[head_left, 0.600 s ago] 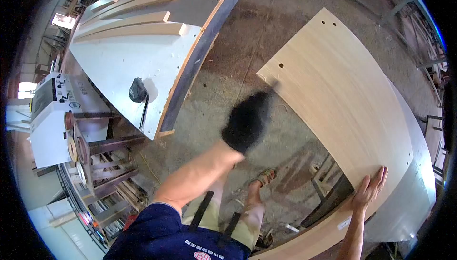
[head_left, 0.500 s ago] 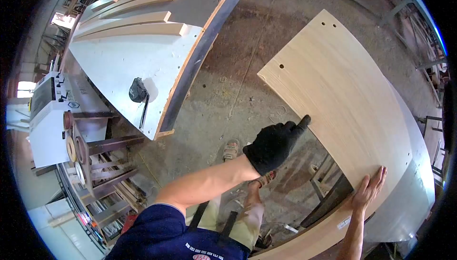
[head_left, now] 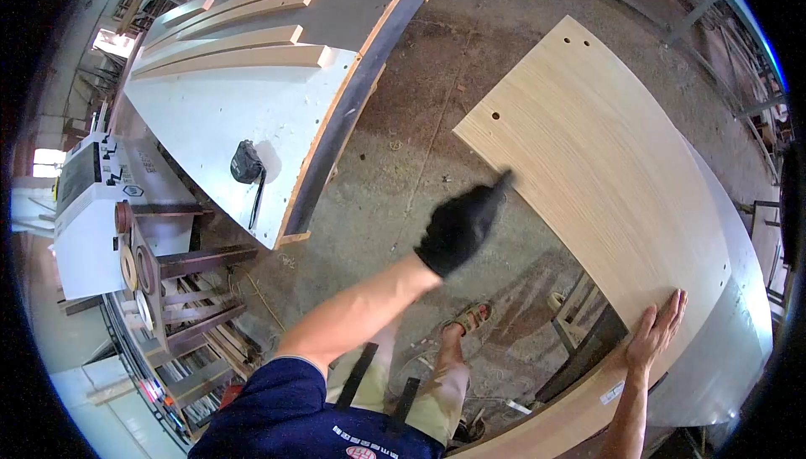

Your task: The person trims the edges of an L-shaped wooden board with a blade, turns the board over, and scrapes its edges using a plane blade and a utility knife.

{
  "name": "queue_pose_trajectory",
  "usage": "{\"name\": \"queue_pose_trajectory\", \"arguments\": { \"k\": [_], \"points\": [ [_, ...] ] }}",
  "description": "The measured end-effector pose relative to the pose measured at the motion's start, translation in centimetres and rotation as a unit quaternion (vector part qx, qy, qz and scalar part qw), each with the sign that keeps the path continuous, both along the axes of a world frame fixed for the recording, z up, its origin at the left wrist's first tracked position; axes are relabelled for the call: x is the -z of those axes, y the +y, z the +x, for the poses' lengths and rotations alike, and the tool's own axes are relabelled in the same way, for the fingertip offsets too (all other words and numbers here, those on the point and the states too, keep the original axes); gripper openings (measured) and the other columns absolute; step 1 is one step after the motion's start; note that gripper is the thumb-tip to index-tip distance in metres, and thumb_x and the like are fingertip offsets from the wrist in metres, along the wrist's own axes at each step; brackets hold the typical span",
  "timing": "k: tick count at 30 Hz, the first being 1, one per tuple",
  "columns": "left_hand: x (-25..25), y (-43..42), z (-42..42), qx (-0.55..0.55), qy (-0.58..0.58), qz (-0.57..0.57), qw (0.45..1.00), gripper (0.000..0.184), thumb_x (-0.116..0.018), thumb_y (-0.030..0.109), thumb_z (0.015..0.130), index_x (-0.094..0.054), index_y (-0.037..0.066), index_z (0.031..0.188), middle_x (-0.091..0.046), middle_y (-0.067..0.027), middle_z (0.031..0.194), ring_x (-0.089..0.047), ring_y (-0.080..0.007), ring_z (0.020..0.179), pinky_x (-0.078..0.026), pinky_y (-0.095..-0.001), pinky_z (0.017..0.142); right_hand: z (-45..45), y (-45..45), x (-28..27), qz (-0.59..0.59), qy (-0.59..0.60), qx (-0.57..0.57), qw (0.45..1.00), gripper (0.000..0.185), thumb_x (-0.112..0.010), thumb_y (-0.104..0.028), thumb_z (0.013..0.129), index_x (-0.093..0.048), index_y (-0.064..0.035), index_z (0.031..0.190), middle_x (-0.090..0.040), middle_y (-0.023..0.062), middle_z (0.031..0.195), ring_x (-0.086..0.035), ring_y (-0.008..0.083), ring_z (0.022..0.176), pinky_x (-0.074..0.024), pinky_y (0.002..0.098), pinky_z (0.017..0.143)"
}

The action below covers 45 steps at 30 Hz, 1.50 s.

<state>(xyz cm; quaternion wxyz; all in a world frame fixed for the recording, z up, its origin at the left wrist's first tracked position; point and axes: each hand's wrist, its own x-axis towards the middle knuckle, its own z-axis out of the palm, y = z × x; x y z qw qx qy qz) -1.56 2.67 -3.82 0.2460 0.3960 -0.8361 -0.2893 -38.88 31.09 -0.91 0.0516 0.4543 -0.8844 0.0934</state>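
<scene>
My left hand [head_left: 460, 230], in a black glove, is at the inner long edge of a pale, curved wood-grain panel [head_left: 604, 165]. One finger reaches to that edge; motion blurs the fingers, and anything inside them is hidden. Bare and flat, my right hand [head_left: 657, 330] rests on the lower right part of the panel with its fingers stretched out. Two small holes show near the panel's far corner and a larger one near its left corner. Beneath the panel's right side, a shiny grey sheet [head_left: 714, 375] sticks out.
At the left is a white-topped curved piece [head_left: 227, 115] with several pale wood strips [head_left: 243, 56] and a black-wrapped object [head_left: 246, 162]. A white machine [head_left: 92, 215] and a dark rack [head_left: 197, 266] stand farther left. A curved pale strip [head_left: 546, 421] lies below the panel.
My gloved left hand went down along the panel's inner edge, then came back up and left. My right hand stays flat on the panel.
</scene>
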Motion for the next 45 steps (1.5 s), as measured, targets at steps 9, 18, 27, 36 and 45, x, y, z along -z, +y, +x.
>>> {"name": "queue_pose_trajectory", "arguments": {
  "k": [9,18,27,36,45],
  "points": [
    [0.3,-5.6,4.3,-0.197,0.071,-0.017,0.978,0.036,-0.053,0.012,0.105,-0.059,0.002,0.139,-0.07,-0.0234,0.121,-0.071,-0.0342,0.106,-0.055,-0.0397,0.088,2.5,-0.8,0.9,0.024,0.003,0.033,0.999,0.068,-0.05,-0.042,0.103,-0.033,-0.0042,0.157,-0.028,0.0197,0.165,-0.022,0.036,0.154,-0.0143,0.0493,0.126],
    [0.5,0.2,0.7,-0.158,0.042,-0.145,0.976,0.044,-0.054,0.002,0.099,-0.056,0.004,0.143,-0.069,-0.0204,0.112,-0.068,-0.0362,0.098,-0.054,-0.0411,0.081,5.1,-2.6,-0.1,0.032,0.003,0.039,0.999,0.074,-0.054,-0.047,0.1,-0.033,-0.0058,0.157,-0.029,0.017,0.165,-0.021,0.0321,0.156,-0.0105,0.05,0.127],
    [-2.5,16.2,-8.5,0.137,0.002,0.048,0.989,0.068,-0.056,0.001,0.089,-0.041,0.006,0.155,-0.066,-0.0186,0.097,-0.066,-0.0341,0.084,-0.055,-0.0445,0.071,4.0,-1.2,-1.1,0.014,-0.047,0.002,0.999,0.062,-0.053,-0.032,0.099,-0.04,-0.0069,0.155,-0.034,0.0163,0.164,-0.026,0.0318,0.154,-0.0151,0.0468,0.126],
    [-1.2,8.4,-3.6,-0.039,-0.002,-0.028,0.999,0.047,-0.057,0.005,0.099,-0.055,0.007,0.146,-0.073,-0.0186,0.107,-0.072,-0.0332,0.084,-0.058,-0.0397,0.069,3.5,-0.9,-1.5,0.015,-0.015,-0.019,1.0,0.059,-0.052,-0.023,0.099,-0.041,-0.0074,0.155,-0.036,0.0141,0.163,-0.03,0.0305,0.153,-0.0184,0.0456,0.125],
    [-2.1,13.6,-7.8,0.123,-0.037,0.069,0.989,0.043,-0.055,0.004,0.097,-0.06,0.003,0.14,-0.067,-0.0222,0.129,-0.07,-0.034,0.108,-0.058,-0.0399,0.087,3.5,-0.5,-0.5,0.04,0.026,0.008,0.999,0.058,-0.049,-0.032,0.102,-0.042,-0.0121,0.156,-0.033,0.0133,0.165,-0.024,0.0291,0.155,-0.0118,0.0471,0.127]
  ]
}}
